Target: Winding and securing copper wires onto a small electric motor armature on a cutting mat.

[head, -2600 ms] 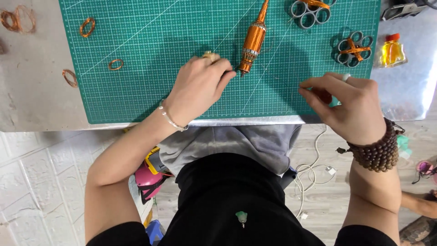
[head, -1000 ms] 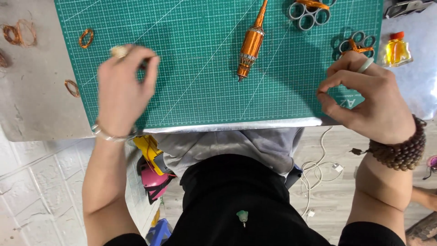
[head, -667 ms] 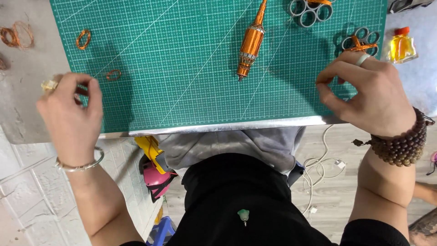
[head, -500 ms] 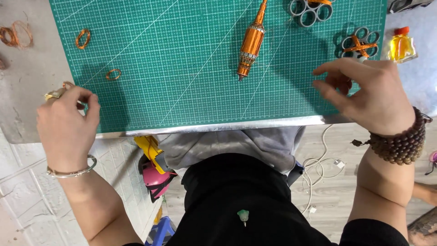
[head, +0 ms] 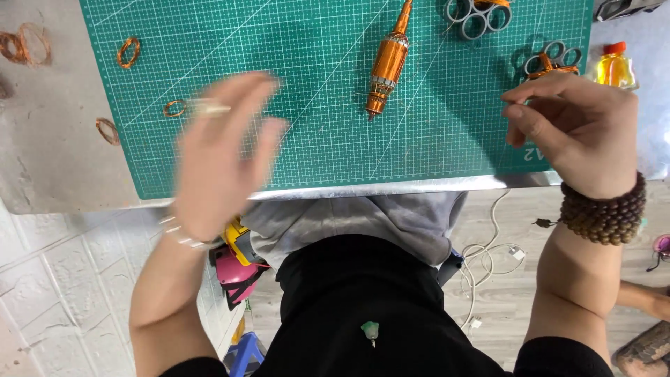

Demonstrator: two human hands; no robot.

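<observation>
Two hands work over the green cutting mat (head: pixel 335 91). The left hand (head: pixel 220 157) is blurred, fingers loosely spread above the mat's near-left part, with a small pale thing at its fingertips (head: pixel 209 108) that is too smeared to name; whether it is pinched I cannot tell. The right hand (head: pixel 576 129) hangs over the mat's near-right corner, thumb and forefinger drawn together as if pinching something fine, which the picture does not resolve; the other fingers curl in, and a dark bead bracelet (head: pixel 606 213) circles the wrist.

One copper wire ring (head: pixel 174 108) lies on the mat just at nine o'clock of the left fingertips; a second ring (head: pixel 128 52) lies at eleven o'clock near the mat's far-left corner; a third (head: pixel 107 130) sits off the mat on the grey table (head: pixel 49 160); a larger coil (head: pixel 26 46) lies well apart at ten o'clock.

One orange wound rotor (head: pixel 386 66) lies tilted between the hands at twelve o'clock; two grey ring clusters with orange bits (head: pixel 478 15) (head: pixel 551 59) lie at one and two o'clock; one small bottle of yellow liquid (head: pixel 614 66) stands beyond the right hand.

The mat's near edge runs along the table edge; the mat's middle is bare.
</observation>
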